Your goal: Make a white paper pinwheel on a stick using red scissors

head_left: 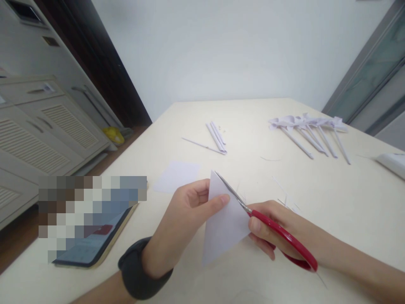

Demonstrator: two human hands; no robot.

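Note:
My left hand (196, 202) pinches a folded-looking sheet of white paper (221, 228), thumb on its near face and fingers behind it. Red-handled scissors (281, 232) are gripped in my right hand (272, 223). Their blades lie along the paper's upper right edge, with the tips close to its top corner. How far the blades are parted is hard to see. Another white paper square (177, 176) lies flat on the table behind my left hand.
Rolled paper tubes (217, 137) and a thin stick (202, 146) lie mid-table. Paper flowers with rolled stems (311, 131) rest at the back right. Thin offcuts (286, 198) lie beyond my right hand. A tablet-like device (104, 240), partly blurred, sits at the left.

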